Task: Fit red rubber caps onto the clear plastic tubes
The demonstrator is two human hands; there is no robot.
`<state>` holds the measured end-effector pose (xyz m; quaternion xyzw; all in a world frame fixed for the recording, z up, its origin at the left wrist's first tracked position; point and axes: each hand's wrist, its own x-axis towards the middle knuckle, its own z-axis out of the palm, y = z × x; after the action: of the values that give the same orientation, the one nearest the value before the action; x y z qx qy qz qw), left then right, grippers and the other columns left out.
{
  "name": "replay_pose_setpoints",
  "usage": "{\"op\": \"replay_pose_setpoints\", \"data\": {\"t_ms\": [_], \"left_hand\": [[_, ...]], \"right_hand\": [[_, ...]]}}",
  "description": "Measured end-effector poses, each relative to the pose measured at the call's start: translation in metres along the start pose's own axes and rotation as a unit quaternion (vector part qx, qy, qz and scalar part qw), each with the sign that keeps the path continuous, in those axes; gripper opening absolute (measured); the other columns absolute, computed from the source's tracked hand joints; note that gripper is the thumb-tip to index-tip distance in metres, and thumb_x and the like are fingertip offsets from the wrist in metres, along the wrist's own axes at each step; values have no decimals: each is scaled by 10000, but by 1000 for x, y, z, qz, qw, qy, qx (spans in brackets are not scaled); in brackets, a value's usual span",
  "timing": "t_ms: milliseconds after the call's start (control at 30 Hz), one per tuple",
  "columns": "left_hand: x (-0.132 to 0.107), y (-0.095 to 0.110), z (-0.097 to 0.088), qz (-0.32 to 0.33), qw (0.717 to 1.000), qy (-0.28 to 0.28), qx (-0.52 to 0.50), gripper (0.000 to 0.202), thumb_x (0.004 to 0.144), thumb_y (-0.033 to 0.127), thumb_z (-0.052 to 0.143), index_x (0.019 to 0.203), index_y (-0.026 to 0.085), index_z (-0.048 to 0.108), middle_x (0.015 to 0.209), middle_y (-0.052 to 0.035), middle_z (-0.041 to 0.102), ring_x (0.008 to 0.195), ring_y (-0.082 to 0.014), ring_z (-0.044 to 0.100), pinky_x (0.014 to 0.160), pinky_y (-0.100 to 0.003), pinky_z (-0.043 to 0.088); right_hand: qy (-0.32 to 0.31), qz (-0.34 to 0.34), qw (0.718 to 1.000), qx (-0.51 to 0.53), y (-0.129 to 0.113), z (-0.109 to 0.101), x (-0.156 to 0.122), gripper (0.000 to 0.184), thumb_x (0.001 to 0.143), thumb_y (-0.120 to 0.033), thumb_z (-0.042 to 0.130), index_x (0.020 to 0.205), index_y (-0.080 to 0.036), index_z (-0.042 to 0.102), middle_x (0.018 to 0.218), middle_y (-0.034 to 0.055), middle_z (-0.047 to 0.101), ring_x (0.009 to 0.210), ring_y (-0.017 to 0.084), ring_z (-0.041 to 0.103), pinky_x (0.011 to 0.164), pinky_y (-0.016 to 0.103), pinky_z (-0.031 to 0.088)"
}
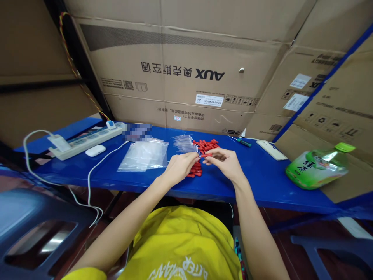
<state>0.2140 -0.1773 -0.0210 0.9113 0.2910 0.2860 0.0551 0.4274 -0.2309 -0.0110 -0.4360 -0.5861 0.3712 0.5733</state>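
Both of my hands meet above the middle of the blue tabletop. My right hand (226,163) pinches a small red handle-shaped piece (206,155) between thumb and fingers. Against its left end, my left hand (182,167) is closed with fingertips together; what they grip is too small to make out. Just beyond my hands lies a pile of similar red pieces (208,144). More red pieces (196,170) lie in a row nearer to me, partly covered by my left hand. Left of the pile are several thin, clear, rod-like pieces (184,144).
Clear plastic bags (142,155) lie left of my hands. Farther left are a power strip (90,138), a white case (95,150) and white cables. To the right are a green-handled screwdriver (243,142), a white phone-like slab (271,150) and a green-labelled bottle (317,168). Cardboard (180,50) walls the back.
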Motion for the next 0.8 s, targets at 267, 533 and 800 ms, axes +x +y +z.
{"op": "replay_pose_setpoints", "data": {"t_ms": [267, 533, 800], "left_hand": [[0, -2, 2, 16, 1000, 0, -6, 357, 1140, 355, 313, 1023, 207, 616, 951, -47, 752, 853, -186, 723, 680, -248, 423], [-1, -3, 2, 22, 1000, -5, -12, 328, 1135, 333, 324, 1012, 210, 602, 962, -44, 751, 836, -180, 714, 673, -244, 408], [-1, -4, 3, 21, 1000, -12, -10, 331, 1133, 334, 320, 999, 212, 597, 959, -42, 749, 826, -184, 710, 668, -254, 400]], "right_hand": [[10, 7, 1000, 9, 1, 2, -1, 294, 731, -412, 924, 901, -201, 809, 839, 63, 833, 785, 264, 824, 764, 391, 698], [5, 9, 1000, 4, 0, 3, -1, 317, 731, -441, 920, 900, -196, 809, 855, 70, 834, 798, 269, 823, 778, 409, 702], [2, 13, 1000, 0, 0, 4, -1, 327, 732, -455, 919, 894, -195, 805, 842, 70, 832, 785, 267, 825, 782, 410, 702]]}}
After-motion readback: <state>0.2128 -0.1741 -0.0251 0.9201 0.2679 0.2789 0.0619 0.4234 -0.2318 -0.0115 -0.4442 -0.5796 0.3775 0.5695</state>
